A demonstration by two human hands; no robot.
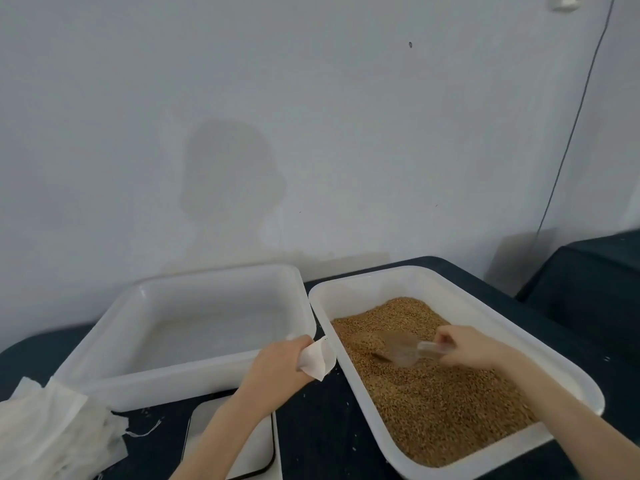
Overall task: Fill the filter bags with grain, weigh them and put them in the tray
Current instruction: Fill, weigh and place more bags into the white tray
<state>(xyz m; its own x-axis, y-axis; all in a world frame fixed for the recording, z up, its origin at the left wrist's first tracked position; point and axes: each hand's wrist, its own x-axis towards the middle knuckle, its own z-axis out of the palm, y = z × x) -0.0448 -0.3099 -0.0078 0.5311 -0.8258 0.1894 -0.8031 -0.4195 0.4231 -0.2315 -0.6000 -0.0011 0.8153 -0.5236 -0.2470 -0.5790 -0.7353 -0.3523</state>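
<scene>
your left hand [277, 362] pinches the limp white paper filter bag [317, 362] at 9 o'clock of the brown grain [433, 403]; grip its flimsy mouth edge. right hand [467, 348] curls round the clear plastic scoop [401, 351].

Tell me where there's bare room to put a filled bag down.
The left tray holds nothing and is the widest free spot. A narrow strip of dark table runs between the scale and the grain tray. It is crowded at front left, where the bag pile lies, and between the trays, where the left hand holds a bag.
</scene>
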